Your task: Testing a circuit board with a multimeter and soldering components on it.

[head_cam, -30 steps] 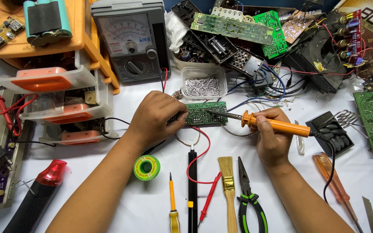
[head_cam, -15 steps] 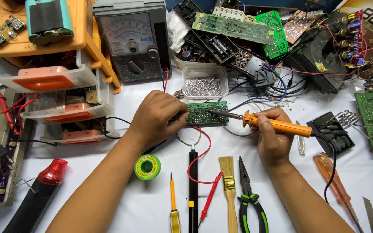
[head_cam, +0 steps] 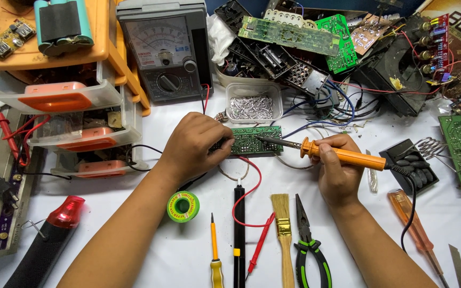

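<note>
A small green circuit board (head_cam: 257,140) lies on the white table in the middle. My left hand (head_cam: 196,144) rests on its left end, fingers curled over the edge, holding it down. My right hand (head_cam: 337,168) grips an orange-handled soldering iron (head_cam: 342,156) like a pen. Its metal tip (head_cam: 262,138) touches the board's top face. A black cord runs from the iron's handle down past my right wrist.
A solder spool (head_cam: 183,206), yellow screwdriver (head_cam: 215,250), black and red probes (head_cam: 239,234), brush (head_cam: 283,234) and green-handled pliers (head_cam: 309,245) lie at the front. An analog multimeter (head_cam: 164,48), orange drawer unit (head_cam: 70,101), clear tub of metal parts (head_cam: 253,104) and scrap boards (head_cam: 294,32) stand behind.
</note>
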